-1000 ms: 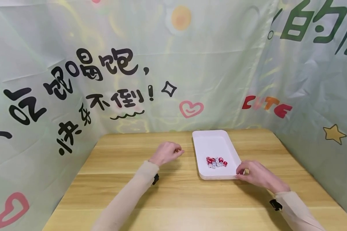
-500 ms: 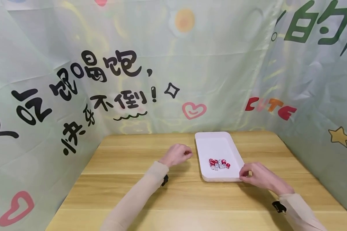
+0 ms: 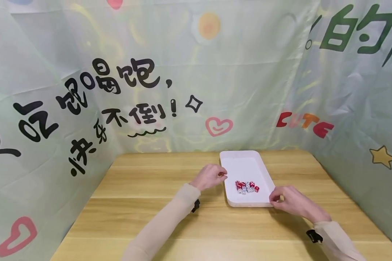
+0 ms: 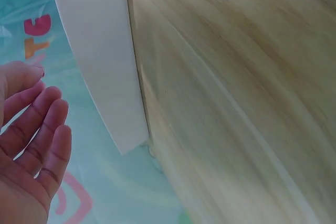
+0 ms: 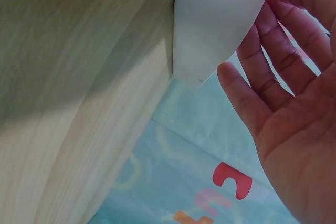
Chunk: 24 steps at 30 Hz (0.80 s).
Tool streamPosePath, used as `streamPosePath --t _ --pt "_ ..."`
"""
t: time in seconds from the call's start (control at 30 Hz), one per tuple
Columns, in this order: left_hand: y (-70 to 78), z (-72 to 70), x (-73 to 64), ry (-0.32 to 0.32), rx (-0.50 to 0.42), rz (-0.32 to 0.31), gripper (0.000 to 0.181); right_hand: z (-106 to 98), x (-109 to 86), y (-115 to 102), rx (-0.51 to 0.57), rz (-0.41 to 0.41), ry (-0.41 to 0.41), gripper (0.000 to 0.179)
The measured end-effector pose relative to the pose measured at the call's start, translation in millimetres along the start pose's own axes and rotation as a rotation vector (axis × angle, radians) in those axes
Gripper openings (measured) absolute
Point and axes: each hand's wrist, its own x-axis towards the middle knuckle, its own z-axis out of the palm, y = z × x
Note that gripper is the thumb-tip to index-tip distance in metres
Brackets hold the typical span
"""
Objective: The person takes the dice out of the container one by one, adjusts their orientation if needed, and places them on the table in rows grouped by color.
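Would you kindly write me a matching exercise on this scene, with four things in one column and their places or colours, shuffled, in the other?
Column one
1. Dice
2. Left hand
3. Right hand
4. Star

Column two
A. At the near right corner of the tray
B. Yellow with a dark outline, printed on the cloth backdrop
C. Red and white, grouped inside the tray
D. At the tray's long left side

Right pairs: 1-C, 2-D, 3-A, 4-B
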Motion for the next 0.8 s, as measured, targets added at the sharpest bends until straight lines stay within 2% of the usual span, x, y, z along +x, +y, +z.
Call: streamPosePath --t 0.3,0.53,0.8 --pt "12.0 9.4 10.1 -0.039 0.057 -0.001 0.018 -0.9 -0.3 3.7 -0.021 -0.026 -0.014 0.016" --pt "17.3 13.2 18.3 -0.047 0.032 -0.004 0.018 -2.1 0.9 3.9 -0.043 -0.033 -0.002 0.019" --pt "17.0 19.7 22.5 -0.081 0.035 -0.028 0.02 0.3 0.9 2.5 -0.028 0.017 -0.042 0.016"
